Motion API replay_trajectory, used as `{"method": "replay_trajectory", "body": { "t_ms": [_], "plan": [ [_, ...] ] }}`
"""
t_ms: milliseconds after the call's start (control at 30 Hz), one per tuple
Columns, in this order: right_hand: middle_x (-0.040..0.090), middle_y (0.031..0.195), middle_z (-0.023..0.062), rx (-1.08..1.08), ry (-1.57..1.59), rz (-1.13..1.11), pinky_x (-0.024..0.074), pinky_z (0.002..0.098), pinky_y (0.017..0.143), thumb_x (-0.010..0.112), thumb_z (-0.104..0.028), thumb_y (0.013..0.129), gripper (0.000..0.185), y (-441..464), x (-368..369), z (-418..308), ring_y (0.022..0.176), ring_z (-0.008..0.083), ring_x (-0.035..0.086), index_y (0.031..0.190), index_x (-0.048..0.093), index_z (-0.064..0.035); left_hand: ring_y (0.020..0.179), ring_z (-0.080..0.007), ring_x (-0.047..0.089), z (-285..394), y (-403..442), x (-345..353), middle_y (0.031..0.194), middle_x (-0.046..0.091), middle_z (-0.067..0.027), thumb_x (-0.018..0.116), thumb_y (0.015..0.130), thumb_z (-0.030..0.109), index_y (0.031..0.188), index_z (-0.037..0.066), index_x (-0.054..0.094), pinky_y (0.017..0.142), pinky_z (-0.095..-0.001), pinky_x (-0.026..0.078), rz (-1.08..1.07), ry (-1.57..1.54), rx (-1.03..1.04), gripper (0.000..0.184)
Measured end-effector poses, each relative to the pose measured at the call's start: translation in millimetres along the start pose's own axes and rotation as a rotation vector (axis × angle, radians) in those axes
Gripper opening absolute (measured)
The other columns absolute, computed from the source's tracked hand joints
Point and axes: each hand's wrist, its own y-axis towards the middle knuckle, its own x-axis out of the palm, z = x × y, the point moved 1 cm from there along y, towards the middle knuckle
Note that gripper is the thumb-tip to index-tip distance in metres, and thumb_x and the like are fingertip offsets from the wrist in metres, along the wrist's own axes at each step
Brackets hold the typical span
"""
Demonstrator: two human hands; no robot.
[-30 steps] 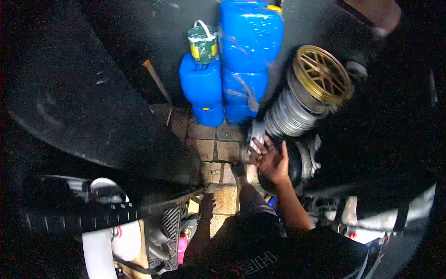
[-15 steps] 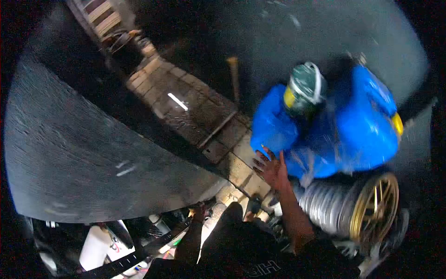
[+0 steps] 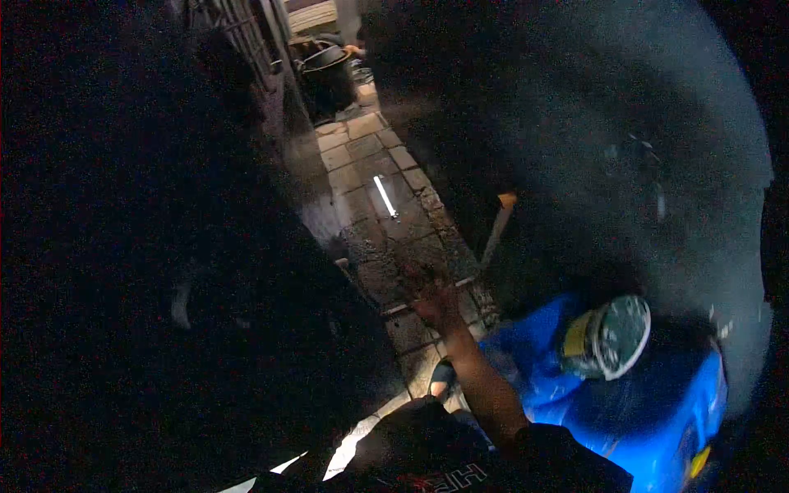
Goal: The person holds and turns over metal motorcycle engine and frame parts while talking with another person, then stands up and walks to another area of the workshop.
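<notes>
My right hand (image 3: 431,296) is held out over the tiled floor (image 3: 362,152), with its fingers spread and nothing in them; it is dim and slightly blurred. My left hand does not show in the dark lower left. To the right of my right forearm stand blue plastic containers (image 3: 542,337), and a green bucket (image 3: 629,329) with a white rim and a yellow label sits on top of them. Below my right hand, a foot in a dark shoe (image 3: 441,374) rests on the tiles.
A wooden handle (image 3: 497,230) leans against the dark wall right of the passage. At the passage's far end stands a dark bucket (image 3: 329,78), near light slats (image 3: 312,16). A bright light streak (image 3: 385,197) shows on the wet-looking floor. Deep shadow covers the left side.
The view has swung left along the passage. The blue containers have shifted to the lower right and the stacked wheel rims have left the view. My left hand has dropped out of sight.
</notes>
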Motion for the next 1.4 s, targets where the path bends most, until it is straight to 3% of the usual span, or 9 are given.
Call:
{"method": "replay_trajectory", "body": {
  "t_ms": [100,300,367,667,833,967,1100,1233,1400],
  "plan": [
    [0.051,0.135,0.0174,0.166,0.151,0.024,0.0432,0.0551,0.099,0.045,-0.060,0.097,0.064,76,-48,-5,0.123,0.0381,0.047,0.137,0.051,-0.0103,0.068,-0.0273,0.060,5,2,46,0.085,0.063,-0.0129,0.056,0.094,0.028,0.114,0.010,0.061,0.062,-0.0412,0.050,-0.048,0.033,0.025,0.028],
    [0.052,0.131,0.0201,0.358,0.007,0.394,0.0487,0.0521,0.088,0.049,-0.065,0.092,0.071,157,-85,16,0.118,0.0376,0.049,0.137,0.050,-0.0106,0.069,-0.0277,0.060,19,0,148,0.087,0.063,-0.0133,0.056,0.093,0.027,0.115,0.009,0.061,0.063,-0.0414,0.050,-0.176,0.215,0.113,0.028],
    [0.053,0.128,0.0196,0.412,-0.007,0.443,0.0493,0.0500,0.088,0.050,-0.061,0.092,0.068,176,-97,33,0.117,0.0363,0.050,0.136,0.050,-0.0091,0.070,-0.0279,0.060,26,0,183,0.088,0.063,-0.0134,0.056,0.093,0.027,0.115,0.009,0.061,0.063,-0.0414,0.050,-0.227,0.293,0.149,0.029],
    [0.057,0.120,0.0189,0.547,-0.209,0.335,0.0505,0.0479,0.087,0.053,-0.044,0.091,0.053,292,-67,69,0.106,0.0347,0.056,0.129,0.053,-0.0063,0.072,-0.0286,0.061,109,37,353,0.091,0.064,-0.0140,0.056,0.093,0.027,0.115,0.008,0.061,0.064,-0.0417,0.051,-0.406,0.597,0.326,0.030],
    [0.060,0.115,0.0185,0.245,-0.603,-0.011,0.0511,0.0467,0.087,0.054,-0.034,0.091,0.045,441,21,76,0.100,0.0338,0.059,0.125,0.055,-0.0048,0.073,-0.0290,0.061,185,101,394,0.092,0.064,-0.0143,0.056,0.093,0.027,0.116,0.007,0.061,0.065,-0.0419,0.051,-0.317,0.720,0.357,0.030],
    [0.062,0.111,0.0182,-0.154,-0.844,-0.531,0.0516,0.0457,0.087,0.055,-0.026,0.090,0.039,532,156,88,0.095,0.0331,0.061,0.122,0.057,-0.0035,0.074,-0.0293,0.061,229,154,387,0.094,0.064,-0.0146,0.056,0.093,0.026,0.116,0.007,0.061,0.066,-0.0420,0.051,-0.116,0.769,0.294,0.030],
    [0.064,0.107,0.0179,-0.518,-0.840,-0.951,0.0521,0.0448,0.087,0.056,-0.019,0.090,0.033,582,282,121,0.090,0.0323,0.064,0.119,0.058,-0.0023,0.075,-0.0296,0.062,250,169,390,0.095,0.064,-0.0148,0.056,0.093,0.026,0.116,0.006,0.061,0.067,-0.0421,0.051,0.071,0.735,0.235,0.031],
    [0.065,0.103,0.0175,-0.601,-0.809,-1.095,0.0527,0.0438,0.087,0.057,-0.011,0.089,0.028,636,356,177,0.085,0.0316,0.066,0.116,0.059,-0.0010,0.076,-0.0299,0.062,304,193,404,0.096,0.064,-0.0151,0.056,0.093,0.026,0.116,0.006,0.061,0.067,-0.0423,0.051,0.154,0.670,0.193,0.031],
    [0.068,0.098,0.0175,-0.535,-0.751,-1.189,0.0543,0.0432,0.084,0.058,-0.003,0.089,0.022,647,352,228,0.080,0.0321,0.069,0.111,0.061,0.0002,0.078,-0.0303,0.062,348,214,449,0.098,0.064,-0.0154,0.056,0.093,0.026,0.116,0.005,0.061,0.068,-0.0424,0.052,0.219,0.622,0.234,0.032]
  ]
}}
